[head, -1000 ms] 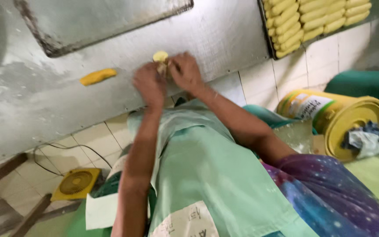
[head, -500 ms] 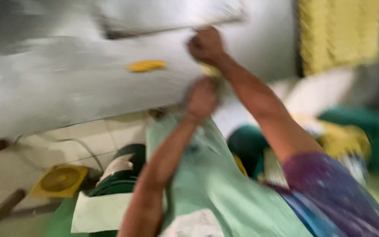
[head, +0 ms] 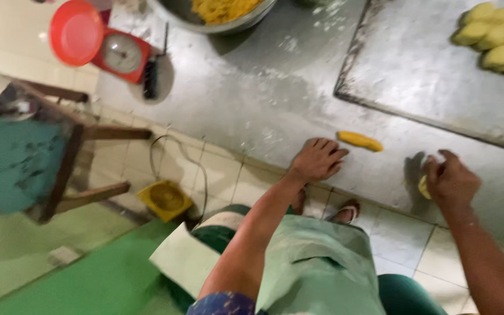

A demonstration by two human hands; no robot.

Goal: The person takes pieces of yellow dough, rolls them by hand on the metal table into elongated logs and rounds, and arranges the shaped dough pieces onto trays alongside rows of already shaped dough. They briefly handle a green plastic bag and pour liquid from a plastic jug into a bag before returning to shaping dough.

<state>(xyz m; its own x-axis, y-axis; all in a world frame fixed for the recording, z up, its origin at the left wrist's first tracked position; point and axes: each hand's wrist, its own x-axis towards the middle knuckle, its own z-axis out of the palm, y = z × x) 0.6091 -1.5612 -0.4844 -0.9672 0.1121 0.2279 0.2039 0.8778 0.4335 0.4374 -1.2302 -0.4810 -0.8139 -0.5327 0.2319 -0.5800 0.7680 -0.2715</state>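
Note:
My left hand (head: 317, 158) rests flat on the edge of the floured steel table (head: 252, 99), fingers spread, holding nothing. Just beyond its fingertips lies a yellow rolled dough piece (head: 360, 140). My right hand (head: 451, 178) is curled around a small yellow lump of dough (head: 423, 187) near the table's front edge. Several shaped yellow dough pieces (head: 500, 35) sit in rows on a metal tray (head: 427, 87) at the far right.
A metal bowl of yellow dough (head: 220, 13) stands at the table's far side. A red kitchen scale with a red dish (head: 103, 44) sits at the table's left end. Beside the table are a wooden stool with a teal cushion (head: 36, 157) and a yellow container (head: 165, 198) on the floor.
The view has swung left and down. My hands have come apart: the left now lies flat on the table edge, the right has moved off to the right with the dough lump.

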